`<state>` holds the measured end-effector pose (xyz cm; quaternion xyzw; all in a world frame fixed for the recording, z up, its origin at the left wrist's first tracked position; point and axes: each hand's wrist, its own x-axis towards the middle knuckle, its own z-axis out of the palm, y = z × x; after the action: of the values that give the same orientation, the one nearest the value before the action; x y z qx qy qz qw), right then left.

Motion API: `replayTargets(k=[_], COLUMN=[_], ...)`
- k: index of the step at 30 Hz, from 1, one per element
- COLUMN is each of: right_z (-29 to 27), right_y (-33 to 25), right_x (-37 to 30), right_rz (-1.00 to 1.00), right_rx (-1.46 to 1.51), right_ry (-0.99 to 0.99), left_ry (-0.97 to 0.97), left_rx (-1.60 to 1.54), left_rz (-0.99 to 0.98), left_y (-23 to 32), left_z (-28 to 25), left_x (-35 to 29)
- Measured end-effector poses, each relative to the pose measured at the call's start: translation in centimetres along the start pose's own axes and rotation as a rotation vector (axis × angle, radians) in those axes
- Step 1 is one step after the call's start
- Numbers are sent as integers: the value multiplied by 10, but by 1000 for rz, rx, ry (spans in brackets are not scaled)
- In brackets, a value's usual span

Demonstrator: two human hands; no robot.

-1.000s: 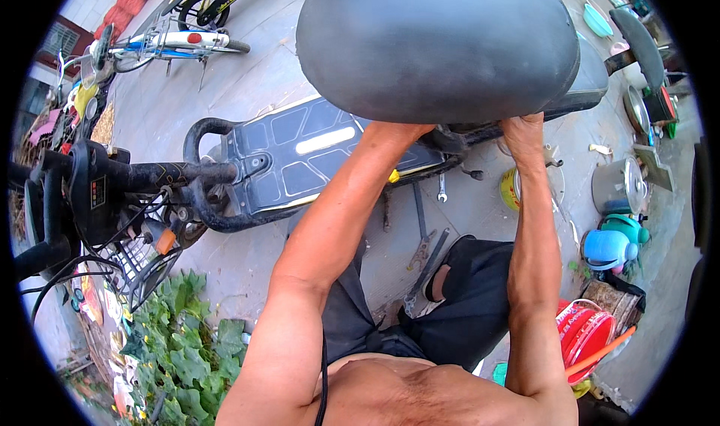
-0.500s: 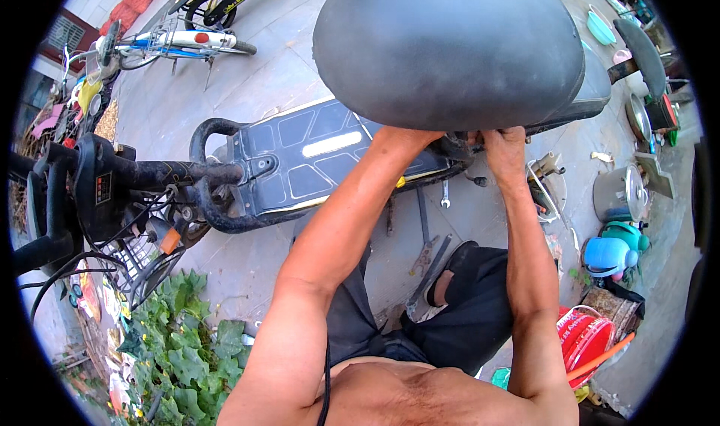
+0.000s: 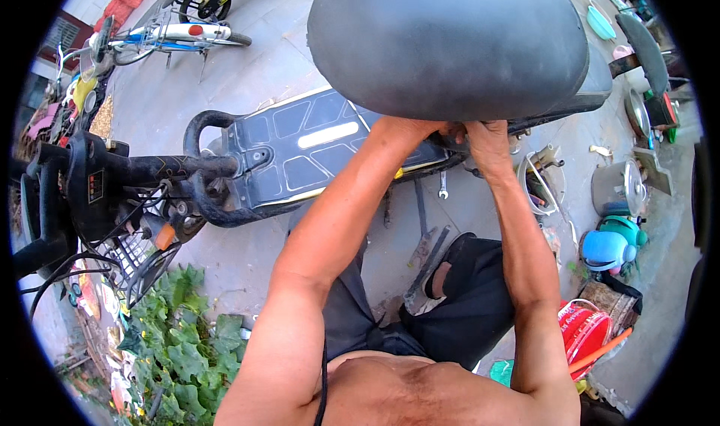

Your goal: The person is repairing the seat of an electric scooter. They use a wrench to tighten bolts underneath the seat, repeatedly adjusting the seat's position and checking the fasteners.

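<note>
Two hands at one spot: left hand [image 3: 409, 129] and right hand [image 3: 489, 142] were raised close together at the near rim of the seat [image 3: 450, 51], which overhung both. Step in hand, as judged: two-handed work at the seat's underside, close below that rim. Continuing it would call for working mostly by touch, one hand steadying while the other's fingers acted.

Grip state: right hand looked bent, its fingertips lost beneath the rim; left hand showed little beyond the wrist and back. How far either was closed, and on what, could not be told. No tool was visible in either.

Left of the grip lay the footboard [image 3: 296, 137], partly covered by the left forearm. Nearer the body, just below the grip, was a wrench [image 3: 443, 185], upper end unclear. Far left, the handlebar [image 3: 41, 255] was cut by the lens edge. Seat's underside and fixings: hidden.
</note>
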<state>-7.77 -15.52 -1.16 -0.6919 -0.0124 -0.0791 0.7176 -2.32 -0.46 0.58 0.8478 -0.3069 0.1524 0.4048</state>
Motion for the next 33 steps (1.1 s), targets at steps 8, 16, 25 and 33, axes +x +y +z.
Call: replayTargets(k=[8, 16, 25, 33], right_z=[19, 32, 34, 39], right_y=[14, 13, 3, 0], right_x=[4, 1, 1, 0], right_rz=[-76, -52, -44, -32], right_rx=[45, 35, 19, -47], right_ry=[81, 87, -28, 12], left_ry=[61, 61, 79, -8], left_rx=[-41, 12, 95, -98], left_rz=[46, 19, 29, -30], left_y=[2, 4, -6, -8], left_z=[6, 0, -19, -4], left_x=[6, 1, 6, 17])
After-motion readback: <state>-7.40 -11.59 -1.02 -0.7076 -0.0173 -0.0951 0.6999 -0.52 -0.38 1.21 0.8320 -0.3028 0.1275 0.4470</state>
